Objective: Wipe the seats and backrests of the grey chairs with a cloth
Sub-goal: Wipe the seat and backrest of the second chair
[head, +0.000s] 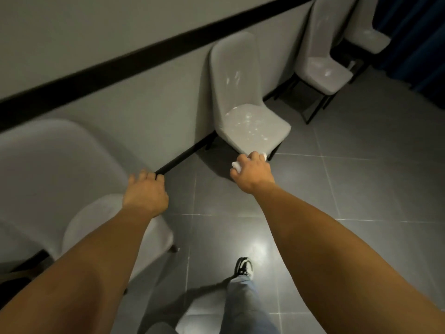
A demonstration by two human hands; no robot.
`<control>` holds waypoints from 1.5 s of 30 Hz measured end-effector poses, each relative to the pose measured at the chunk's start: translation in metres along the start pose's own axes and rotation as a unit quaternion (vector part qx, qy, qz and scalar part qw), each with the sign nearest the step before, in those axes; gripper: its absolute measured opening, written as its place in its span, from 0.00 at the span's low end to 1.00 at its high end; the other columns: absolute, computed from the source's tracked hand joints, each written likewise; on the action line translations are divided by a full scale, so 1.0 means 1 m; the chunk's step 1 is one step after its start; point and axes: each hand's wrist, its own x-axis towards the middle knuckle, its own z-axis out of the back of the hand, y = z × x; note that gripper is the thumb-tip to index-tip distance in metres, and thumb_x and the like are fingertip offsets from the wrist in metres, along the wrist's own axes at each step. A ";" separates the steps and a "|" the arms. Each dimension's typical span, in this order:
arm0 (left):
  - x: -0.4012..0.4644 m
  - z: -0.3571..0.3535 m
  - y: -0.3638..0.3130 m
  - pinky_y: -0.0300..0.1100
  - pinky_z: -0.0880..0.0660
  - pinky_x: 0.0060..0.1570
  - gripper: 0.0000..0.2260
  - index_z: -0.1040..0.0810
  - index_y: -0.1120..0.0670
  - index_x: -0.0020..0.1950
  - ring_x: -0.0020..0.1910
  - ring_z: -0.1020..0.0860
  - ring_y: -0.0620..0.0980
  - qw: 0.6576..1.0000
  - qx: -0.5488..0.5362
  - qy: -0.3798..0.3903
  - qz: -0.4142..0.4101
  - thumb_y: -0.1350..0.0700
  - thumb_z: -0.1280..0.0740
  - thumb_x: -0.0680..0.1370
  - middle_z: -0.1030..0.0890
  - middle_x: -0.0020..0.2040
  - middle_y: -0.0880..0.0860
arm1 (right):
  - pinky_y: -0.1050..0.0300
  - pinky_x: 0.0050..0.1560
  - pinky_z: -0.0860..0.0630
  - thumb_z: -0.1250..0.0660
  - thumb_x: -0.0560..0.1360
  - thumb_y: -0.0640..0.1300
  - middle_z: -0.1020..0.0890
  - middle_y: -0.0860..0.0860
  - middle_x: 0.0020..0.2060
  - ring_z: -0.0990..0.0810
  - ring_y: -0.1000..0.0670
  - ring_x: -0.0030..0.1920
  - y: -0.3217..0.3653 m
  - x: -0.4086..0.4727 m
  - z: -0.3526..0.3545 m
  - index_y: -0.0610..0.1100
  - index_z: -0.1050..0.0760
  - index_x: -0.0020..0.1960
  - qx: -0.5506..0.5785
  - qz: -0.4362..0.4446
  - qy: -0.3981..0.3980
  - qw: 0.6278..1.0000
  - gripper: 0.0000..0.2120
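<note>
The right hand sits at centre frame, fingers curled tight round a bunched white cloth that pokes out on both sides of the fist. It hangs in front of the lower corner of the middle chair; whether the cloth touches the seat edge cannot be told. The left hand is empty, fingers loosely bent and close together, above the near chair at lower left. Two more chairs stand along the wall at upper right.

The step in hand looks like starting on the middle chair. To do it well, open the wad so a flat face meets the seat, then sweep from the back join toward the front edge in overlapping passes. The glossy seat shows pale smears, so steady pressure should count. The free hand could brace the backrest top, since the chair stands on a smooth tiled floor and may slide.
</note>
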 end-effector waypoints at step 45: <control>0.469 0.142 -0.347 0.61 0.40 0.67 0.36 0.40 0.56 0.73 0.72 0.41 0.61 0.971 -0.105 -0.020 0.214 0.31 0.49 0.75 0.35 0.72 0.60 | 0.44 0.59 0.30 0.44 0.77 0.59 0.26 0.43 0.57 0.33 0.41 0.61 -0.333 0.543 0.090 0.47 0.26 0.61 -0.002 0.185 0.090 0.979 0.21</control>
